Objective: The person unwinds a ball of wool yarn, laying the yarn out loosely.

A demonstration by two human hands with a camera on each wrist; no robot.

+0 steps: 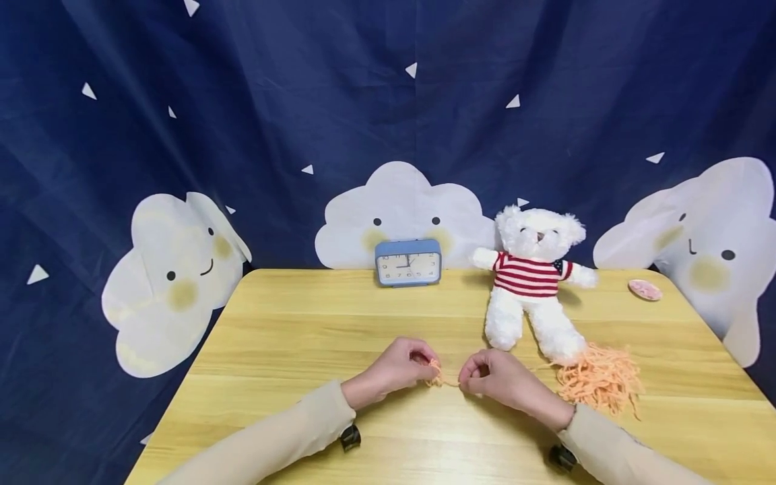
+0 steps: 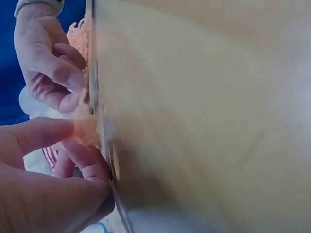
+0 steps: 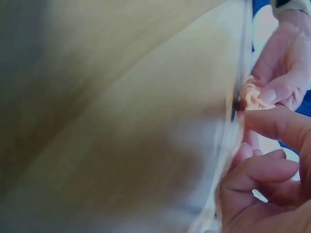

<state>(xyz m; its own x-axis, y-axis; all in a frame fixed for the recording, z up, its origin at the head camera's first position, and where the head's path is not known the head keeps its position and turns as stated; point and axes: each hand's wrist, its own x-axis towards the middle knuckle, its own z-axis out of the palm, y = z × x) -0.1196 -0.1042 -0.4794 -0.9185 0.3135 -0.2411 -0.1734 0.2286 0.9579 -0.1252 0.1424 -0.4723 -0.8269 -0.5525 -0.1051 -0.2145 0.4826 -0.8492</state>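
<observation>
In the head view, my left hand [image 1: 394,369] pinches a small bunch of peach-orange yarn [image 1: 434,376] between thumb and fingers, just above the wooden table. A short strand [image 1: 450,383] runs from that bunch to my right hand [image 1: 506,380], whose thumb and forefinger pinch its end. The left wrist view has the bunch [image 2: 86,128] close up, partly covered by my fingertips. Looped yarn [image 3: 253,94] shows in the right wrist view beside my left thumb. A loose heap of the same yarn [image 1: 600,380] lies to the right of my right hand.
Behind the hands, a white teddy bear [image 1: 526,276] in a striped shirt sits with one foot against the yarn heap. A blue alarm clock [image 1: 409,263] stands at the back edge of the table [image 1: 291,323]. One small pink oval object [image 1: 645,289] lies at the back right.
</observation>
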